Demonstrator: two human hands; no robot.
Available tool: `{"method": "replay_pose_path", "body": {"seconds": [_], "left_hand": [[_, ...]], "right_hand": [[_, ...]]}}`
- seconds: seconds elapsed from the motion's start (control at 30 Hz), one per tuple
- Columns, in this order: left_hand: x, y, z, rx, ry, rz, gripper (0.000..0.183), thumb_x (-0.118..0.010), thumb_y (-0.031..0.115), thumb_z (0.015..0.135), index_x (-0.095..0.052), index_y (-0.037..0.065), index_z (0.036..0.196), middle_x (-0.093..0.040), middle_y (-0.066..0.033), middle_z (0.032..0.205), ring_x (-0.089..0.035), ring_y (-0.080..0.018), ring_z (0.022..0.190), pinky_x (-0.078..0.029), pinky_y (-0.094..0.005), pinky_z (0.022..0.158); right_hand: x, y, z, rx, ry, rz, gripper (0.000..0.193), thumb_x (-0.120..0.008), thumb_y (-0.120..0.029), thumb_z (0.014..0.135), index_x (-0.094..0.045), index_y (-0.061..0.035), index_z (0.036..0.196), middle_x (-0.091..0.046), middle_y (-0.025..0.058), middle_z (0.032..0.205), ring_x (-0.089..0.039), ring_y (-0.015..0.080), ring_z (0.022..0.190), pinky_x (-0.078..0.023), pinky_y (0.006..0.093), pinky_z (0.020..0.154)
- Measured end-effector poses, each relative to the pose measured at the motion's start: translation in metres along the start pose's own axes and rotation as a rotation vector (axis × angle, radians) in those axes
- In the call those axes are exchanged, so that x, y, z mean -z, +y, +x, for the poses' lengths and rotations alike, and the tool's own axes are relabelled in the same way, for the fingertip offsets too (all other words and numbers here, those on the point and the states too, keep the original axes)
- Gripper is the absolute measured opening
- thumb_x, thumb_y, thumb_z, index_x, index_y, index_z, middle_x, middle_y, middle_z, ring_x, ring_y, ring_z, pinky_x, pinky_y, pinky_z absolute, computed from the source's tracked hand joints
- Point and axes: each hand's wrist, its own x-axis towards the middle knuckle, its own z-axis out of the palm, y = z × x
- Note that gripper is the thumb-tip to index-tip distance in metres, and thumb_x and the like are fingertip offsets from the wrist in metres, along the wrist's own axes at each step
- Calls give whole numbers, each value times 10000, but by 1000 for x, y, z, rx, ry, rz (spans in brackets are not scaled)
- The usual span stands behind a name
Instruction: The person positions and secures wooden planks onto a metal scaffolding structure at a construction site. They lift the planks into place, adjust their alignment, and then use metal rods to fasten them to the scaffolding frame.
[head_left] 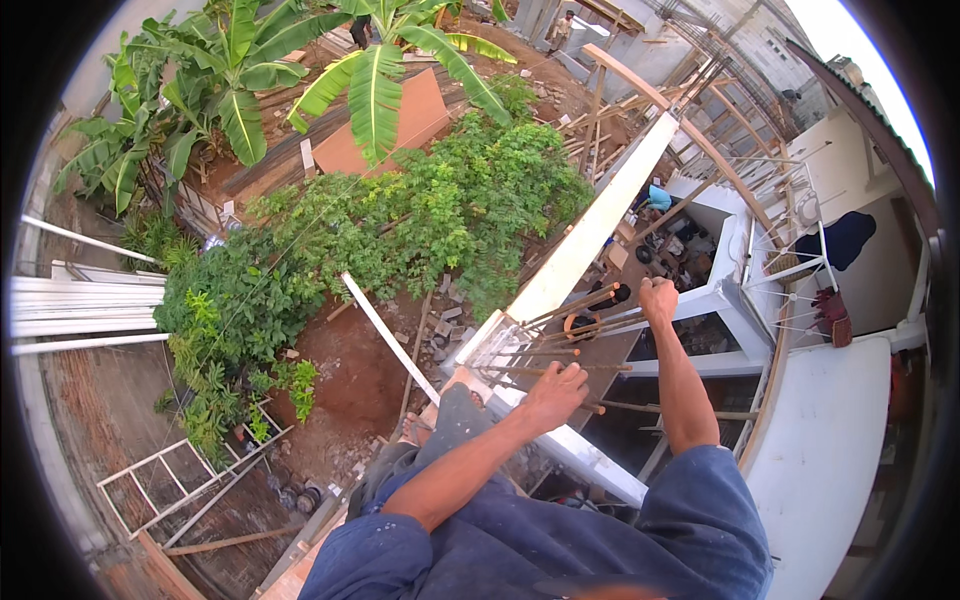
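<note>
My left hand (pixel 556 396) is closed, fingers bent, among several steel reinforcing bars (pixel 562 352) that stick out from the end of a pale concrete beam. Whatever lies within its fingers is hidden from above. Farther right and higher, my right hand (pixel 658 301) makes a fist beyond the bars' tips; what it holds, if anything, does not show. Rust-orange tips mark several bars, and one tip comes out beside my left hand. Below the bars runs a white beam (pixel 590 455). My bare foot (pixel 418 428) rests on the narrow ledge at my left.
A long pale board (pixel 600 215) leads away from the bars. Leafy shrubs (pixel 430 220) and banana plants (pixel 375 95) grow below on the left. Deep openings drop on the right, where a person in blue (pixel 658 198) is partly visible. A white metal ladder-like frame (pixel 190 485) lies lower left.
</note>
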Motion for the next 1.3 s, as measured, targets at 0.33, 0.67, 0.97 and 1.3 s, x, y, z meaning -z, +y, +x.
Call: {"method": "replay_pose_path", "body": {"seconds": [0.33,0.67,0.97,1.3], "left_hand": [[-1,1,0,21,12,-27,165,-619,60,725,-649,40,886,-548,-76,1026,-466,-241,1115,-377,-405,902],[-10,0,-1,-2,51,-15,259,-648,65,693,-649,56,952,-543,-61,1088,-452,-226,1134,-371,-417,915],[-15,6,4,39,27,75,128,-656,155,752,-683,110,869,-548,-9,1004,-446,-167,1091,-353,-350,830],[-16,9,6,61,-2,70,143,-637,179,783,-698,125,900,-562,-10,1039,-430,-175,1132,-353,-375,867]], "right_hand": [[-14,14,12,4,31,-3,331,-581,-294,828,-714,-4,917,-689,191,739,-684,345,807,-511,404,808],[-17,21,19,-39,-17,30,307,-605,-249,813,-701,7,952,-673,266,924,-644,426,929,-498,450,852],[-11,23,26,76,-66,30,325,-564,-266,843,-704,28,846,-683,161,684,-687,276,674,-517,392,692],[-12,32,32,129,-74,16,356,-551,-301,843,-688,23,788,-667,120,639,-672,261,634,-511,383,675]]}}
